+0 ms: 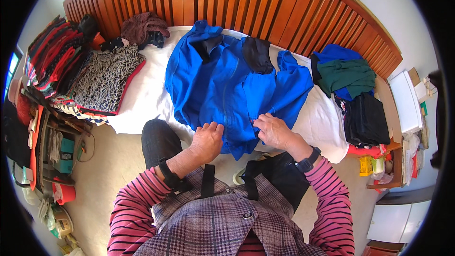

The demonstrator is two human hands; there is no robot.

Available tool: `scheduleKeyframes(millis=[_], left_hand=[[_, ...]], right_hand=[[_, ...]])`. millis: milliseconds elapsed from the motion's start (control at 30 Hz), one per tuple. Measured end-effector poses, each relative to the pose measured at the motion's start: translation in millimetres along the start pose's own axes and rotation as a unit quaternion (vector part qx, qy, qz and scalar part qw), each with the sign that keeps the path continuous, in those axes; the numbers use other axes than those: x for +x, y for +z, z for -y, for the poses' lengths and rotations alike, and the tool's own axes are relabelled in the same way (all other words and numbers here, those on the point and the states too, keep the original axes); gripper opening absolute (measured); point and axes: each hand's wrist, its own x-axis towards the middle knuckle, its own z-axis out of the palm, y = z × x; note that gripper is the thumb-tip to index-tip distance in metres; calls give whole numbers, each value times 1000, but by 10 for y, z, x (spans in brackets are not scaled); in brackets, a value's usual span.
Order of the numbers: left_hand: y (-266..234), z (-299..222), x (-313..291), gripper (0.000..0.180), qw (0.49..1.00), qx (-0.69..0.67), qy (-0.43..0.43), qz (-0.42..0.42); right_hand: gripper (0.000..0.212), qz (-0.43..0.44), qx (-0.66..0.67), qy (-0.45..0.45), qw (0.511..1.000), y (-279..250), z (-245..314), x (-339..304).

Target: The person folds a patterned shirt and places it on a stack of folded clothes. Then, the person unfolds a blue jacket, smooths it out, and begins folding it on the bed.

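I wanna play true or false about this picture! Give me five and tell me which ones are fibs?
1. The left hand and the right hand both touch the blue garment. True.
2. The blue garment lies on a red sheet. False: it lies on a white sheet.
3. The green garment is to the right of the blue garment. True.
4. Nothing is worn above the right hand. False: a black band goes around that wrist.
5. The blue garment is folded into a neat square. False: it is spread out and rumpled.
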Motion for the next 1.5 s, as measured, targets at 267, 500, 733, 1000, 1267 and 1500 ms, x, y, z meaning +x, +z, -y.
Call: scheduleKeyframes(millis=[267,500,733,1000,1267,1500], left_hand=[[-2,-2,-25,31,997,-14,-25,76],[67,-14,-102,35,990,-55,-22,128],[28,-20,-97,36,986,-40,-33,156],[-10,41,-74,41,973,-139,-185,-13],[96,256,12,57,887,-403,-213,-77],[-9,203,40,42,847,-482,-220,-50]], right_hand=[[53,-106,-34,-85,990,-6,392,-183],[18,-140,-50,-124,981,178,405,-130],[12,-142,-57,-148,977,193,406,-166],[18,-193,20,-99,976,9,340,-267],[17,-203,114,-2,973,-56,234,-382],[15,-223,192,30,955,-224,184,-310]])
